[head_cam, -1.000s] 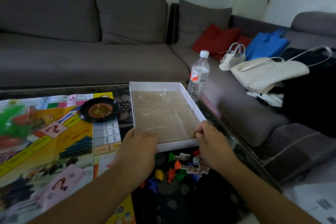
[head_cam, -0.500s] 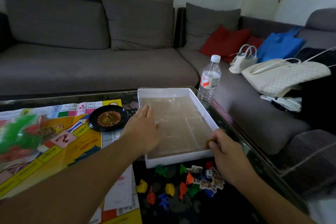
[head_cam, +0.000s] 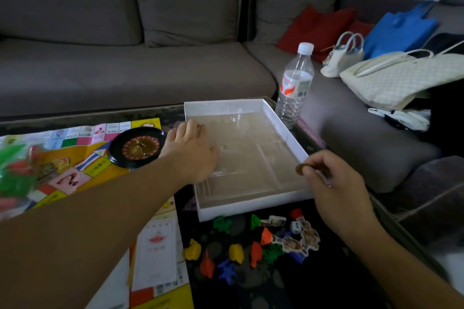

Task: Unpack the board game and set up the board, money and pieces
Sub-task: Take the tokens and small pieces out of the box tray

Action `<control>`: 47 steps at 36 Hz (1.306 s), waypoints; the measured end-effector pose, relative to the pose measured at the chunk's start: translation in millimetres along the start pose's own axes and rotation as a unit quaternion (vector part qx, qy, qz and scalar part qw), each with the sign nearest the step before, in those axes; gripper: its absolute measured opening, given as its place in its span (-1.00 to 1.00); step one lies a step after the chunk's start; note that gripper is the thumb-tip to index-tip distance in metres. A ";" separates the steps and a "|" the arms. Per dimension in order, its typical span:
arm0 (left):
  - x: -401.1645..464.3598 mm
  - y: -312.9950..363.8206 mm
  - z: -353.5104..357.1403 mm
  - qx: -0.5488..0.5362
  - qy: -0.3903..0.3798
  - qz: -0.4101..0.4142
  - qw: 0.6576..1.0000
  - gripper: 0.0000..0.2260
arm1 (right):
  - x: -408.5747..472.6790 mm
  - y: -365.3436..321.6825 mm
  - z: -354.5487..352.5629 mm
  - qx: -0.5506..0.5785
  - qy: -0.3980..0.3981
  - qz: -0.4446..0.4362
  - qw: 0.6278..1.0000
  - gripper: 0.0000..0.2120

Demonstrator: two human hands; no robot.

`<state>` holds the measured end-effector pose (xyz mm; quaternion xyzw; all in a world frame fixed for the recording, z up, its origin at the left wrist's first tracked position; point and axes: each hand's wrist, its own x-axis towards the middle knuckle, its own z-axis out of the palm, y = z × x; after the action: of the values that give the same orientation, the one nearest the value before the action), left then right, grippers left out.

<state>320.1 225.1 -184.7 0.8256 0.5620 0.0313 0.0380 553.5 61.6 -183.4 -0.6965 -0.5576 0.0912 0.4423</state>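
Observation:
A white game box (head_cam: 281, 118) with a clear plastic insert lies open on the dark table. My left hand (head_cam: 193, 150) reaches over its left wall with fingers stretched out, near the black roulette wheel (head_cam: 136, 147). My right hand (head_cam: 331, 188) hovers at the box's near right corner and pinches a small brown coin (head_cam: 301, 168). The colourful game board (head_cam: 65, 173) is spread out at the left. Several coloured plastic pieces (head_cam: 236, 253) and card figures (head_cam: 298, 238) lie in front of the box, with a die (head_cam: 296, 227) among them.
A water bottle (head_cam: 296, 85) stands just behind the box's right corner. A blurred green and red bag (head_cam: 15, 168) sits at the far left on the board. Grey sofas hold red cushions (head_cam: 316, 27), a blue bag (head_cam: 399, 27) and cream handbags (head_cam: 401, 78).
My left hand left the box's near edge and moved forward along its left side towards the roulette wheel. My right hand lifted off the box rim with the coin pinched.

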 end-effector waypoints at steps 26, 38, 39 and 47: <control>-196.8 32.1 -38.0 -0.271 0.045 0.071 0.959 -0.88 | -90.4 -13.5 -49.8 -0.100 -0.092 0.102 0.986 -0.63; -236.7 79.3 -25.6 -0.330 -0.003 0.074 0.941 -0.86 | -102.1 -27.6 -28.6 -0.210 -0.207 0.031 0.955 -0.76; -236.7 81.6 -25.6 -0.334 -0.007 0.069 0.940 -0.85 | -103.4 -27.0 -29.3 -0.212 -0.203 0.023 0.956 -0.77; -227.8 98.7 -25.4 -0.516 -0.069 -0.054 0.852 -0.87 | -118.8 -37.3 -44.5 -0.094 -0.084 -0.012 0.992 -0.76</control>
<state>325.7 -22.2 -151.7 0.6557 0.5047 0.2576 0.4990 512.2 -63.6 -173.8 -0.7182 -0.6068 0.0913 0.3282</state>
